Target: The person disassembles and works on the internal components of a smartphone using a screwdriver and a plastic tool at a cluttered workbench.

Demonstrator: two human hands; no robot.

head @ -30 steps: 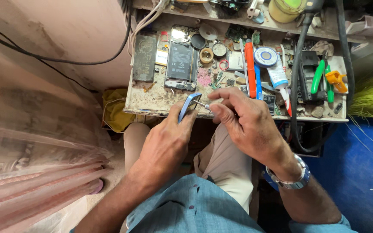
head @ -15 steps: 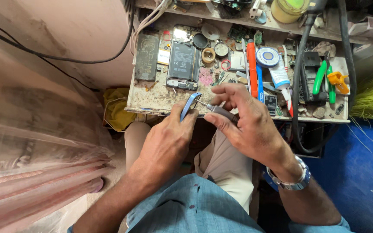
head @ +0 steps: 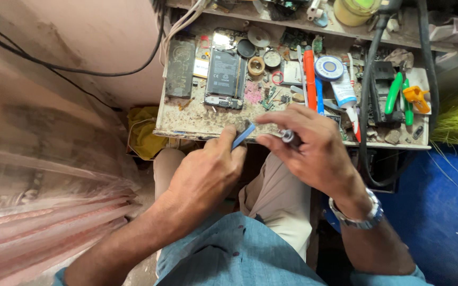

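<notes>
Blue, thin and flat — the phone part [head: 243, 136] sits pinched in the left hand [head: 205, 175] fingers at the counter [head: 186, 124] edge; right hand [head: 314, 145] fingers grip a small screwdriver [head: 290, 137].

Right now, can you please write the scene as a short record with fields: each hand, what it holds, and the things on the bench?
Left hand: pinches a thin blue tool at the bench edge
Right hand: grips a small dark tool handle; wristwatch on the wrist
Workbench: small, dirty, crowded
On it: opened phone, dark flat phone, orange-red tool, green-handled pliers, glue tube
Beside bench: yellow cloth
</notes>
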